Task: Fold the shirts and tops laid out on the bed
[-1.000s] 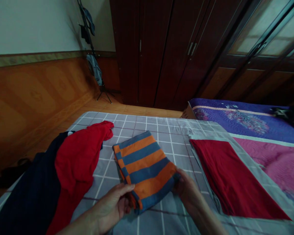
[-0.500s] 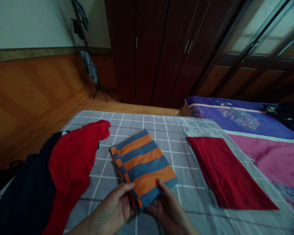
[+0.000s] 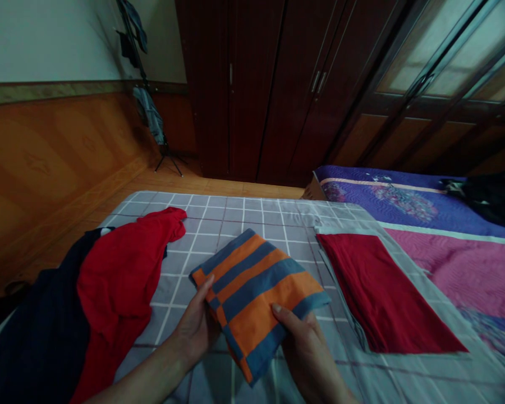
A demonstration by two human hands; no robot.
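Between my hands is a folded cloth [image 3: 256, 292] with orange and blue-grey stripes, held above the checked bedsheet. My left hand [image 3: 197, 325] grips its left edge, thumb on top and fingers underneath. My right hand [image 3: 305, 342] pinches the near right part the same way. The fingers below the cloth are mostly hidden. To the right lies a flat, folded red cloth [image 3: 382, 292] on top of some grey-green fabric. On the left a crumpled red garment [image 3: 126, 269] rests over a dark navy one [image 3: 42, 331].
The grey checked bedsheet [image 3: 219, 210] covers the surface under the clothes. Beyond its right edge is a purple and pink bedspread [image 3: 404, 202] with a black item [image 3: 496, 196] on it. A dark wooden wardrobe [image 3: 252, 95] and a coat stand [image 3: 143, 73] are at the back.
My left hand has slid up along the cloth's left edge. The striped cloth has tilted and its right corner spreads further right. My right hand has shifted slightly right.
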